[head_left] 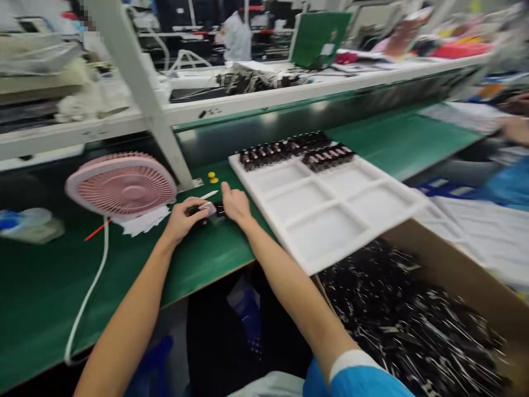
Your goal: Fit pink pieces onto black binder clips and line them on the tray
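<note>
Device (213, 209) sits between left fingers (199, 214) and right fingers (231, 203).

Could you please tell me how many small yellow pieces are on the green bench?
2: the far piece and, just nearer, the near piece, both between the fan and the white tray. Blur may hide another.

Green workbench (198, 259) beneath white shelf (256, 100)
</note>
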The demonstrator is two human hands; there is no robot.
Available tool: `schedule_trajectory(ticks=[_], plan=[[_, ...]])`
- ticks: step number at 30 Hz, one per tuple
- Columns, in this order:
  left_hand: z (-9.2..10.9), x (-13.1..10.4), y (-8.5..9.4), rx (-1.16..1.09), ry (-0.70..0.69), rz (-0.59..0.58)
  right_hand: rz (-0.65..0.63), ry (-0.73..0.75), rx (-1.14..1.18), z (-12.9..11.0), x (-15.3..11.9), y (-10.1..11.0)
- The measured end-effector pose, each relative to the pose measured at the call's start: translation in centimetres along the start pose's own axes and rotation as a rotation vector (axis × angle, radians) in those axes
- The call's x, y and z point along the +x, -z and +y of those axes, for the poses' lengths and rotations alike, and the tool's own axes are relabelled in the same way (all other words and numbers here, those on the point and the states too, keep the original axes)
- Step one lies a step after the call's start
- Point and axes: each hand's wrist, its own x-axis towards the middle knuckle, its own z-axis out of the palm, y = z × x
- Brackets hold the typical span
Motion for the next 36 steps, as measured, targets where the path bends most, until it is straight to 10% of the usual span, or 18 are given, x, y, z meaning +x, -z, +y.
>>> schedule_trajectory(ticks=[25, 30, 36], plan=[[-1.1, -0.3, 0.7, 0.085, -0.024, -0.171, -0.076, 0.072, -0.173, -0.6, -1.8, 0.2], [-1.4, 0.3, 1.8, -0.023, 0.059, -0.094, -0.236, 0.234, 0.083, -1.3, -3.5, 0.4], [-1.1, 0.4, 1.8, -0.207, 0.132, -0.106, -0.355, 0.0, 0.462, -2.2, -10.1, 2.7]])
